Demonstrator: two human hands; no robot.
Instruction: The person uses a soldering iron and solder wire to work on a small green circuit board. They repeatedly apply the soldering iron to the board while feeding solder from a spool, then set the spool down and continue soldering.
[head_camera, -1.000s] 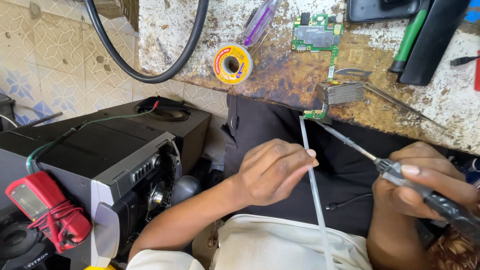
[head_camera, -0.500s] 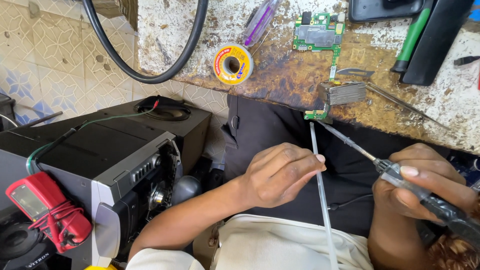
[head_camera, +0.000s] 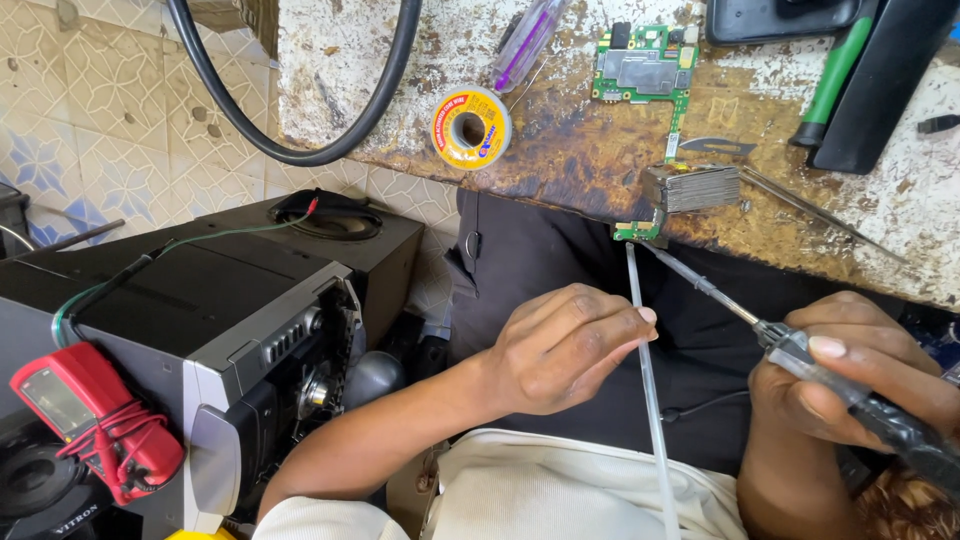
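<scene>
My left hand (head_camera: 563, 345) pinches a long thin white rod (head_camera: 648, 385) whose upper end reaches a small green circuit board (head_camera: 640, 230) at the worn bench edge. My right hand (head_camera: 850, 385) grips a soldering iron (head_camera: 870, 405) by its dark handle; its metal shaft (head_camera: 700, 282) runs up and left, with the tip at the same small board. A block with metal fins (head_camera: 697, 187) sits just above that board. A larger green circuit board (head_camera: 643, 68) lies further back on the bench.
A yellow solder spool (head_camera: 471, 127) and a purple pen-like tool (head_camera: 525, 42) lie on the stained bench (head_camera: 570, 150). Tweezers (head_camera: 800, 205), a green-handled tool (head_camera: 835, 75) and a black case (head_camera: 880, 90) lie right. A black stereo unit (head_camera: 200, 310), red multimeter (head_camera: 85, 420) and black cable (head_camera: 330, 120) are left.
The view has shifted slightly. The white rod's top end has swung a little to the right toward the small board. The soldering iron stays pointed at the board.
</scene>
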